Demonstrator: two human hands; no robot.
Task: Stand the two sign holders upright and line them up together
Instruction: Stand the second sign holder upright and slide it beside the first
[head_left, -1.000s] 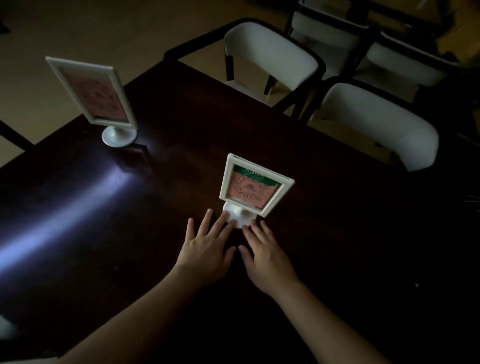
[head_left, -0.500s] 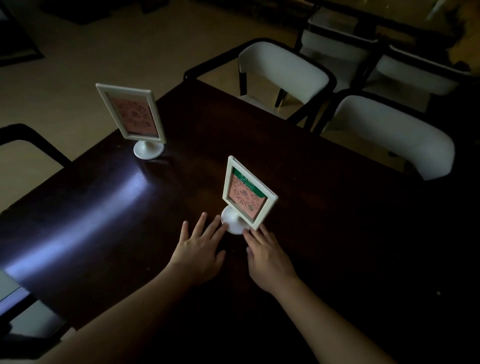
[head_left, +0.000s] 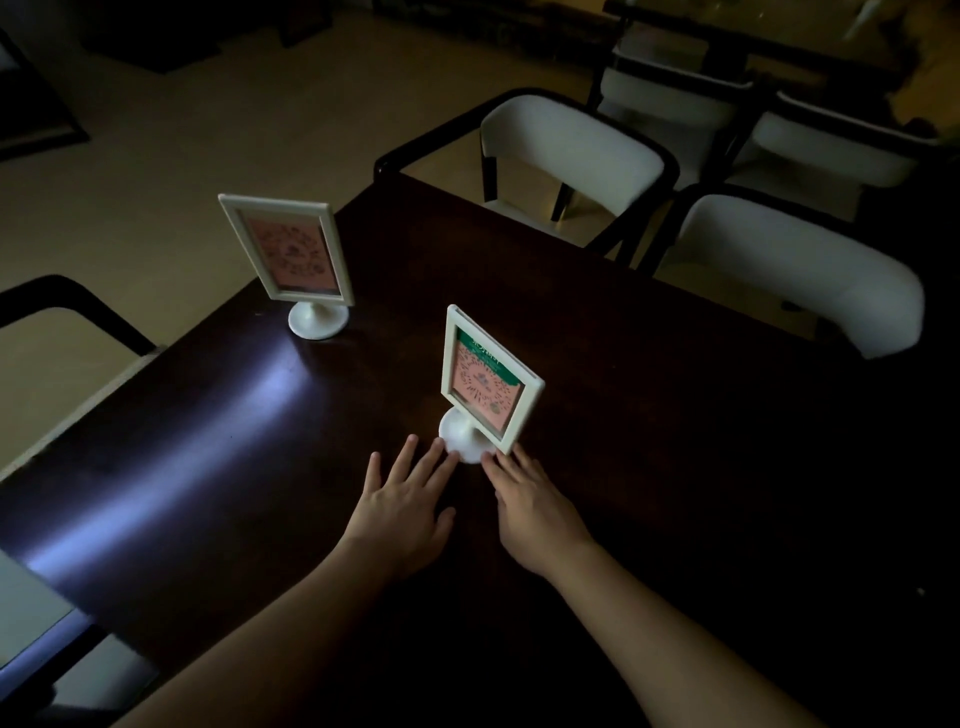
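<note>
Two white-framed sign holders with pink cards stand upright on round white bases on a dark wooden table (head_left: 649, 405). The near sign holder (head_left: 485, 382) is at the table's middle, its face turned toward the left. The far sign holder (head_left: 291, 254) stands near the table's left edge, well apart from the near one. My left hand (head_left: 405, 512) lies flat on the table, fingers spread, fingertips touching the near holder's base (head_left: 460, 441) from the left. My right hand (head_left: 535, 506) lies flat too, with its fingertips at the base's right side. Neither hand grips anything.
White-cushioned chairs with dark frames stand along the far side: one chair (head_left: 566, 140) at the back, another chair (head_left: 795, 270) at the right. A dark chair arm (head_left: 78, 306) rises by the left edge. A pale floor lies beyond the table.
The near sign holder has turned on its base so its face points more to the left. Both hands stay at its base. The view has shifted, bringing the far holder closer to the centre.
</note>
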